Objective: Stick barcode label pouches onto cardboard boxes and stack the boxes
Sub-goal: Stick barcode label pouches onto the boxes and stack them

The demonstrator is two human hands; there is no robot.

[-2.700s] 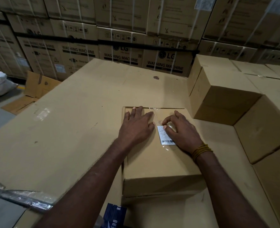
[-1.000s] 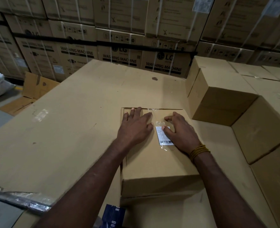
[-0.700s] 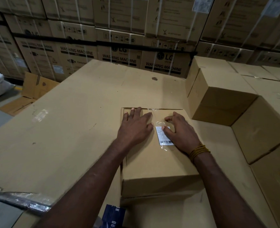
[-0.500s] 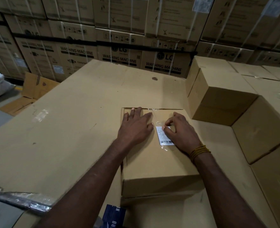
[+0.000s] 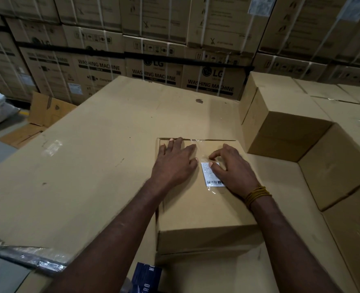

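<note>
A small cardboard box (image 5: 204,214) lies in front of me on a large flat cardboard surface (image 5: 90,166). On its top sits a clear pouch with a white barcode label (image 5: 212,176). My left hand (image 5: 175,163) lies flat on the box top, left of the label, fingers straight. My right hand (image 5: 232,168) rests on the pouch's right side; its thumb touches the label and its index finger is bent, with the tip pressing the clear film above the label.
Several plain cardboard boxes (image 5: 280,127) are stacked along the right. A wall of washing machine cartons (image 5: 153,66) stands behind. A dark blue package (image 5: 145,278) lies at the near edge. Plastic wrap (image 5: 26,256) hangs at the lower left; loose cardboard (image 5: 45,111) lies on the floor at left.
My right index finger has curled in and shifted on the pouch's clear film. My left hand and the box have stayed in place.
</note>
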